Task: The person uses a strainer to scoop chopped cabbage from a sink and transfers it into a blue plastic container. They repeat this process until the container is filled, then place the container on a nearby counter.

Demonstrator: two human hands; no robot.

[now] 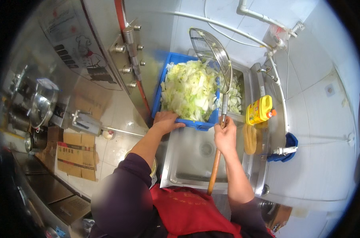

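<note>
A blue plastic crate [197,124] heaped with chopped pale-green cabbage [188,89] stands at the far end of the steel sink. My left hand [167,121] grips its near left corner, the thumb along the outside of the front wall. In my right hand [226,134] is the handle of a wire-mesh skimmer [220,55]. Its mesh bowl is raised above the crate's right side, with cabbage bits stuck to it, and the wooden end points back towards my red apron. More cut cabbage [235,93] lies in the far basin, partly hidden by the crate and skimmer.
The near sink basin [191,160] has a drain. Along the right ledge are a yellow detergent bottle [258,110] and a tan oval scrubber [250,139]. A tap [284,150] with a blue cloth [292,139] juts from the right wall. A hinged steel panel [150,44] borders the left; flattened cardboard [78,156] covers some floor.
</note>
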